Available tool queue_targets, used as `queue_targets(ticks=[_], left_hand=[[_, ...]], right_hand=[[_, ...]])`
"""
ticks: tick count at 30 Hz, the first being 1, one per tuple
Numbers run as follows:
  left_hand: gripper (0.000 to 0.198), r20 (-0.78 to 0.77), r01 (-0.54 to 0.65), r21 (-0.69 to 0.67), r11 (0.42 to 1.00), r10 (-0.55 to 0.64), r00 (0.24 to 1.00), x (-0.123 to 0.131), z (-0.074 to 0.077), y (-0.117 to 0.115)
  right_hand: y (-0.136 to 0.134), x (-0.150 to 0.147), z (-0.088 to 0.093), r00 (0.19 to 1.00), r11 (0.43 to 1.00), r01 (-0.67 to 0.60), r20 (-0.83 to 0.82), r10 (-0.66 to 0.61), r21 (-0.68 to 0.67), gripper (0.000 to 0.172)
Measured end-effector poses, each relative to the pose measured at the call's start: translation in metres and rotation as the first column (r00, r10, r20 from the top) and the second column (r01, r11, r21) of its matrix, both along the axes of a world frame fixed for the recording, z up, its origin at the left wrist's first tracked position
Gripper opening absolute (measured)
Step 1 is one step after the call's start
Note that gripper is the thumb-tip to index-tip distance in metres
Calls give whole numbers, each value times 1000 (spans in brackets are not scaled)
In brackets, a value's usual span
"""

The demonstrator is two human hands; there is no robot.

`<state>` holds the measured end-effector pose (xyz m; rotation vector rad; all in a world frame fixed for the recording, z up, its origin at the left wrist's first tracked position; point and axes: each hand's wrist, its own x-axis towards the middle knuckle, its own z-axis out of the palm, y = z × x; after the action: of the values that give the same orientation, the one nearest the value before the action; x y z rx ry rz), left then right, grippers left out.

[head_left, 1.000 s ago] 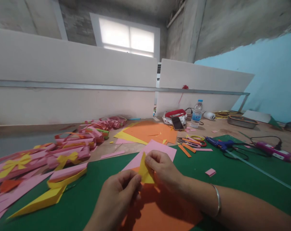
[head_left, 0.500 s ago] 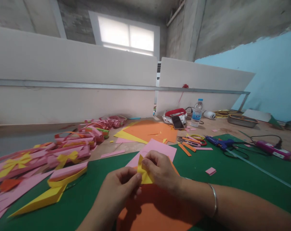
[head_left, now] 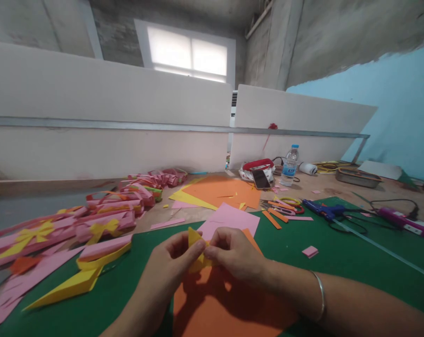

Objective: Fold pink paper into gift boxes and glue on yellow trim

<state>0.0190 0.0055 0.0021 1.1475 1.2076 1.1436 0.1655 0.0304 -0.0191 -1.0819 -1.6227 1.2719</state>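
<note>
A small piece of folded yellow paper (head_left: 193, 238) is pinched between my two hands, above sheets of orange paper (head_left: 229, 304) and pink paper (head_left: 233, 219). My left hand (head_left: 175, 260) grips its left part between thumb and fingers. At its right edge, the thumb and bent fingers of my right hand (head_left: 233, 250) hold on too. My fingers cover much of the yellow piece, so its full shape is hidden. A silver bangle (head_left: 320, 296) circles my right wrist.
Pink paper pieces with yellow bows (head_left: 105, 229) pile up at left. Scissors (head_left: 292, 202), a blue glue gun (head_left: 322, 209) and a purple power strip (head_left: 405, 220) lie right, on or near the green mat (head_left: 352, 262). Behind stand a water bottle (head_left: 289, 168) and a phone (head_left: 260, 179).
The yellow paper has shifted left and turned in my fingers. My left thumb now presses over its front, and my right hand has moved down to its right edge. The view shifted slightly.
</note>
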Motion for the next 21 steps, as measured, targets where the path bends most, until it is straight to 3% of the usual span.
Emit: queue_targets(ticks=[5, 10, 14, 21], left_hand=[[33, 37, -56, -32, 998, 58, 998, -2, 5, -1], [30, 36, -60, -80, 995, 63, 997, -5, 4, -1], [31, 29, -45, -115, 992, 49, 998, -4, 2, 0], [30, 79, -57, -138, 989, 69, 995, -2, 1, -1]], right_hand=[[-6, -1, 5, 988, 986, -146, -67, 140, -79, 22], [-8, 1, 6, 935, 895, -351, -152, 320, -277, 17], [-7, 1, 4, 947, 894, -322, -95, 308, -312, 14], [-12, -1, 8, 966, 944, -260, -47, 256, -202, 15]])
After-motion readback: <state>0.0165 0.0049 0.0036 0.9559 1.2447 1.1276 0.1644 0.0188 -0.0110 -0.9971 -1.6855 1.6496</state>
